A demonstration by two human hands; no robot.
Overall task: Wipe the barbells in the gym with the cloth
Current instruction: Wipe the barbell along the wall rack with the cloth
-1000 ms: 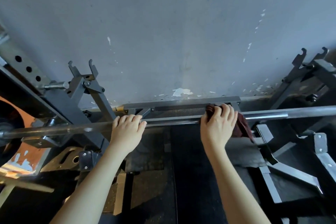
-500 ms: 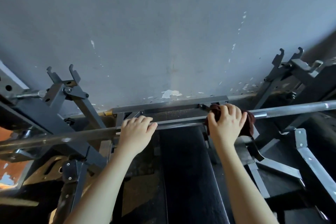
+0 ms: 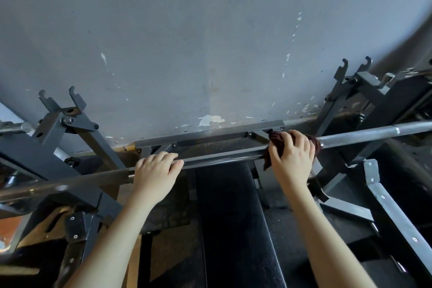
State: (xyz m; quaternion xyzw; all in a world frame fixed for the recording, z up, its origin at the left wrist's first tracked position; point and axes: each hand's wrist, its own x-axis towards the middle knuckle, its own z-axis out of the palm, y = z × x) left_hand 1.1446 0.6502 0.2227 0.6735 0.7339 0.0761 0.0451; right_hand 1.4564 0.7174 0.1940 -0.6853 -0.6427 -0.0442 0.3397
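Barbell [image 3: 233,159] sits across the rack over the bench. Your right hand [image 3: 292,159] has fingers wrapped around the cloth [image 3: 314,144] on the bar; left hand [image 3: 155,174] curled over the bar, steadying. Keep the cloth wrapped fully, slide outward over the knurling.

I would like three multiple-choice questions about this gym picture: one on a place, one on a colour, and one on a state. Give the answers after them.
1. Where is the cloth?
A. On the floor
B. Wrapped on the barbell under the right hand
C. Hanging on the wall

2. What colour is the cloth?
A. White
B. Yellow
C. Dark reddish brown

3. What is the left hand doing?
A. Resting bare on the barbell
B. Holding a bottle
C. Hanging away from the barbell

Answers:
1. B: the right hand presses the cloth around the barbell.
2. C: its folds look dark maroon.
3. A: the left hand lies on the bar with nothing in it.
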